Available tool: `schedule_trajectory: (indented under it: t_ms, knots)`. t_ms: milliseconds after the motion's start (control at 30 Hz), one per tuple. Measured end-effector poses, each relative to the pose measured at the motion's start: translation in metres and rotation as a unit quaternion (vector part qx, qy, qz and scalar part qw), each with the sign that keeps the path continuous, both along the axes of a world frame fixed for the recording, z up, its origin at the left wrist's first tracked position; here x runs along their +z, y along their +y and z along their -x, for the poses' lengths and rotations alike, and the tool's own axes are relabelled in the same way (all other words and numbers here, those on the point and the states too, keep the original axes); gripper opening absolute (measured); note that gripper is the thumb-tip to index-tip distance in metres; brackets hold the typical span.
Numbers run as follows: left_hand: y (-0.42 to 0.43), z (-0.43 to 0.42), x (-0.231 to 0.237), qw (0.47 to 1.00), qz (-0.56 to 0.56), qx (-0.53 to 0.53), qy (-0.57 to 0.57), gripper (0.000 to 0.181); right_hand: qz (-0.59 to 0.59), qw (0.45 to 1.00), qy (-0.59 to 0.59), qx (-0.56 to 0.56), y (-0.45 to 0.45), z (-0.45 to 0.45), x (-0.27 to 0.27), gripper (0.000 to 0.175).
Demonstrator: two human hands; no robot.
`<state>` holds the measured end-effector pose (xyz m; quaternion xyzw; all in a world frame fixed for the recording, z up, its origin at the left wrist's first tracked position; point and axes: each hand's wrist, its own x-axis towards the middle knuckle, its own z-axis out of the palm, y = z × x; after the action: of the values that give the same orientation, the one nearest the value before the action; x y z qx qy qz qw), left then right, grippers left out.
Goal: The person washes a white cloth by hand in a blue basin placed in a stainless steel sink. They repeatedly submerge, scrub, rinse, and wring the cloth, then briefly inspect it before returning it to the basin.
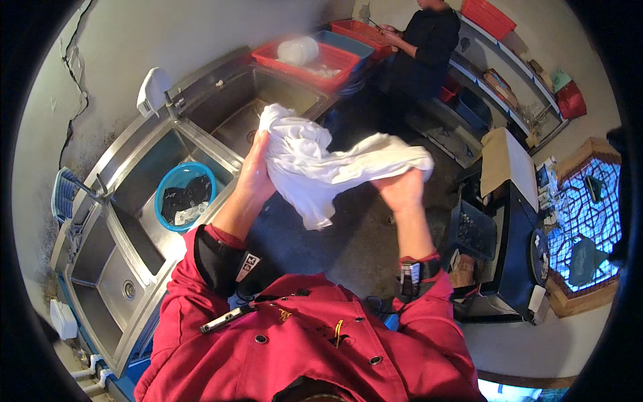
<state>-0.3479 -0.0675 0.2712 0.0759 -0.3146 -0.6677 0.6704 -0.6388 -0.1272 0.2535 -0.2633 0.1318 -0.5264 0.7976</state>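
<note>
A crumpled white cloth is stretched between my hands, in the air over the dark floor. My left hand grips its bunched left end, near the front rim of the sinks. At the other end, my right hand holds a twisted part, with a bit of fabric showing past the fingers. The cloth's middle sags, and a loose corner hangs down. Folds hide most of the fingertips on both hands. To the left, a blue plastic basin with dark and white fabric in it sits in the middle sink.
Stainless steel sinks line the left wall. A red plastic basket holding a white rounded object stands beyond them. Another person in dark clothes stands at the back, near metal shelves. A black table is on the right.
</note>
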Motion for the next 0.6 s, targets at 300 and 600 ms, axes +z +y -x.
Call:
schedule_trajectory:
  t_ms: [300, 600]
  knots:
    - [-0.008, 0.039, -0.004, 0.994, 0.027, -0.100, -0.037, 0.058, 0.193, 0.659, 0.705, -0.178, 0.022, 0.096, -0.111, 0.027]
    - [-0.013, 0.094, -0.023, 0.967, -0.092, -0.215, -0.097, 0.047, 0.242, 0.871, 0.403, -0.144, 0.047, -0.010, -0.058, 0.035]
